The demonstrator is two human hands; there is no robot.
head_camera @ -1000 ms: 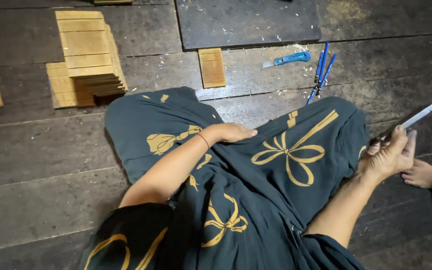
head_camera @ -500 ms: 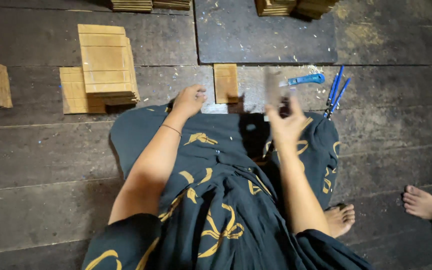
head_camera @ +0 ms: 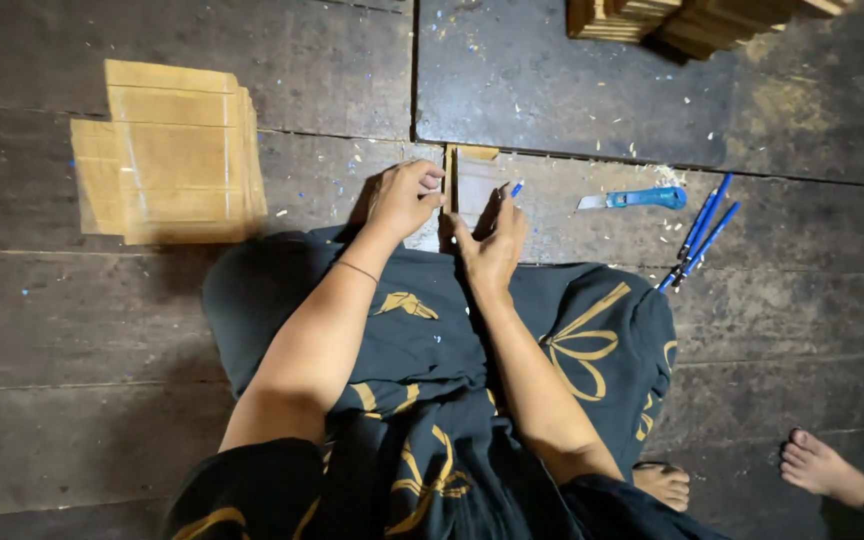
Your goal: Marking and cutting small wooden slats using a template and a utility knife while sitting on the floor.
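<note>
Together, left hand point(head_camera: 407, 197), right hand point(head_camera: 492, 240), wooden strip point(head_camera: 449, 180)

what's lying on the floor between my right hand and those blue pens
A blue-handled utility knife lies on the floor between the right hand and the blue pens, in the head view.

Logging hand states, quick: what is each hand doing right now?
Left hand: closed on the thin upright wooden piece.
Right hand: holds a small blue pen.

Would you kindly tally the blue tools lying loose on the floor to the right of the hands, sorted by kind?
Blue-handled utility knife: 1
Blue pens, loose on the floor: 3
Total: 4
The right hand holds another blue-tipped tool, not counted; the left hand steadies a thin wooden piece.
</note>
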